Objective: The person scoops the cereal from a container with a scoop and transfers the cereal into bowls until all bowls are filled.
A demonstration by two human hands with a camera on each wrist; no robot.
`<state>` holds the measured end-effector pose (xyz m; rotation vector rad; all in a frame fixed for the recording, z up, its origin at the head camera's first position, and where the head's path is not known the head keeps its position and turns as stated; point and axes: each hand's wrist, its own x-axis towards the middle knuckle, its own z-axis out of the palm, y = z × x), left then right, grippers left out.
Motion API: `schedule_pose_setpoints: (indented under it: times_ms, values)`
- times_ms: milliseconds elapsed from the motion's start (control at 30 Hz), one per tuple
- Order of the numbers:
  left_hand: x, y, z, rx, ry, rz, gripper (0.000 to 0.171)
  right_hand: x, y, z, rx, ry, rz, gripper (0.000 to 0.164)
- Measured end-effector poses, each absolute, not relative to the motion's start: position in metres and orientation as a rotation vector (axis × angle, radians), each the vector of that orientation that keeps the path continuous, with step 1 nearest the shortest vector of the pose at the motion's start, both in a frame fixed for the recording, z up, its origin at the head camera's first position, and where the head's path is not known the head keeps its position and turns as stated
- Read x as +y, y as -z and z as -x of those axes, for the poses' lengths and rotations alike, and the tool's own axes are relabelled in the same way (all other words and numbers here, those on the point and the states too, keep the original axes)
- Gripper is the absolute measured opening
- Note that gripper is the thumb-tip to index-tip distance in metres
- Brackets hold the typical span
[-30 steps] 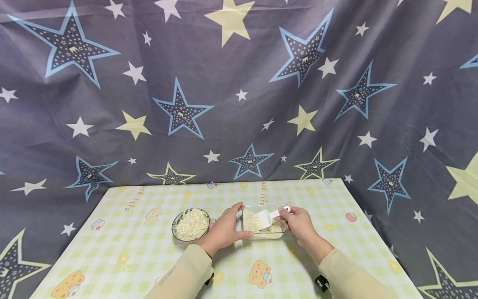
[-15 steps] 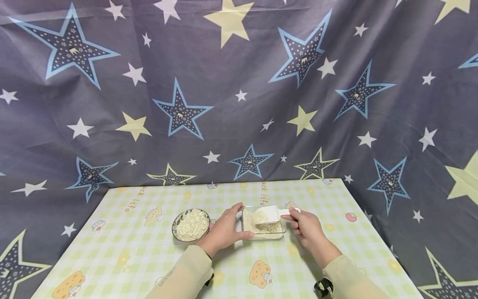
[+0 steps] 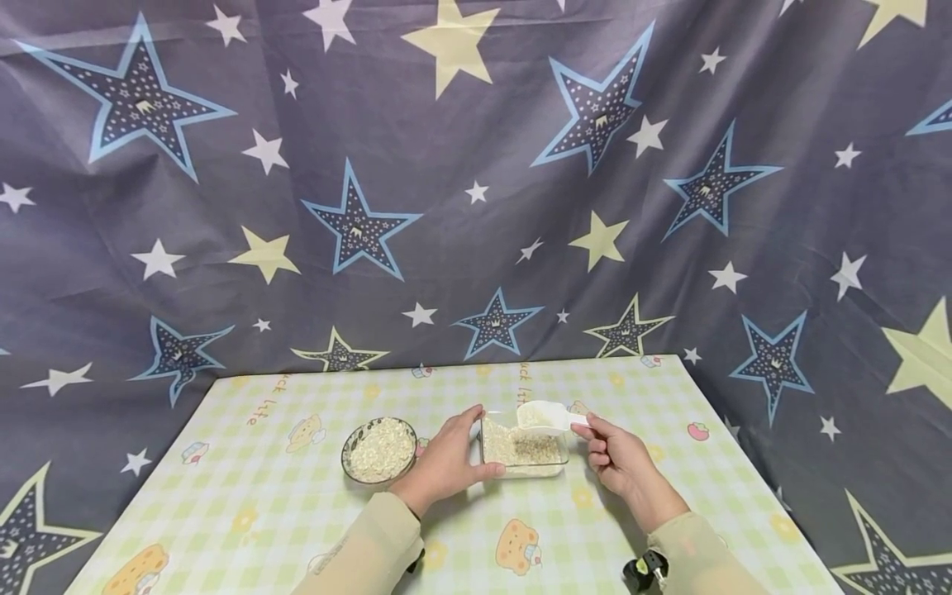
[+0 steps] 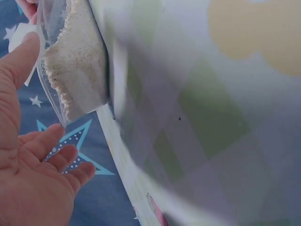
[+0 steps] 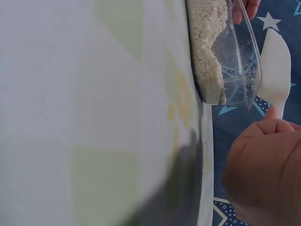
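A clear rectangular container (image 3: 521, 469) of pale oat flakes stands on the table. My left hand (image 3: 445, 463) spans its left end and steadies it, thumb at the near rim and index finger at the far corner. My right hand (image 3: 619, 459) grips the handle of a white scoop (image 3: 546, 416), which is raised above the container's right part with flakes visible in it. Under the scoop the flakes (image 3: 537, 449) dip lower than on the left. In the right wrist view the scoop (image 5: 275, 66) is above the rim of the container (image 5: 207, 52), clear of the flakes.
Left of my left hand stands a dark-rimmed patterned bowl (image 3: 381, 450) heaped with oat flakes. A checked cloth (image 3: 283, 496) covers the table. Behind and to the right hangs a dark curtain with stars (image 3: 416, 248).
The scoop has levelled and risen out of the flakes, its bowl now above the container's right part. My right hand has moved slightly right. The left hand stays on the container.
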<state>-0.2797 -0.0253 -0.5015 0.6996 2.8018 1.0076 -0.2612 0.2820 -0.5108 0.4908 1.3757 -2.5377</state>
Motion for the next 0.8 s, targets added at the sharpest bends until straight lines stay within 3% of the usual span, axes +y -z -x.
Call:
schedule_pose_setpoints:
  times_ms: [200, 433, 800]
  values:
    - [-0.031, 0.495, 0.274, 2.841, -1.016, -0.717, 0.109, 0.28, 0.508, 0.263, 1.401, 2.527, -0.471, 0.059]
    - [-0.052, 0.482, 0.268, 2.887, -1.12, -0.694, 0.106, 0.271, 0.494, 0.266, 1.415, 2.518, -0.442, 0.05]
    - [-0.13, 0.478, 0.263, 3.023, -1.102, -0.588, 0.113, 0.219, 0.475, 0.277, 1.49, 2.492, -0.35, 0.054]
